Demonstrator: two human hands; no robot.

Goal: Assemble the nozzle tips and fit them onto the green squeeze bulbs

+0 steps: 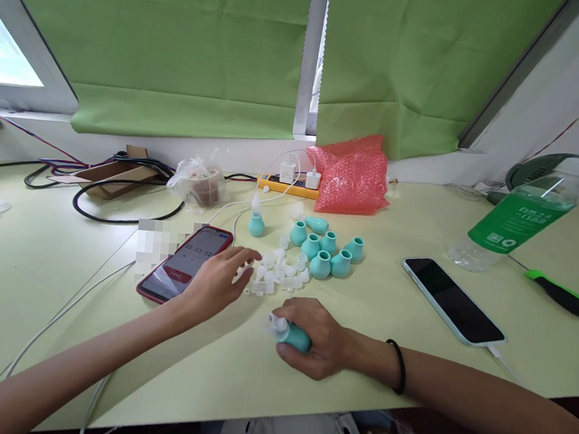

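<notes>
My right hand (317, 339) is wrapped round a teal rubber bulb (296, 338), which lies tilted with a whitish translucent piece (278, 323) at its mouth. Over the left edge of a pile of small translucent plastic parts (281, 270) hovers my left hand (225, 275), its fingers apart and nothing seen in them. Several teal bulbs (320, 265) stand with their mouths up behind and to the right of the pile. One bulb with a clear nozzle (256, 224) stands upright farther back; another teal bulb (316, 224) lies on its side.
A red-cased phone (185, 262) showing a timer lies under my left forearm. At right are a charging phone (453, 301), a green-labelled bottle (520, 218) and a green-black handled tool (564, 295). Behind stand a power strip (292, 187), pink bubble wrap (352, 178) and a tape roll (206, 187).
</notes>
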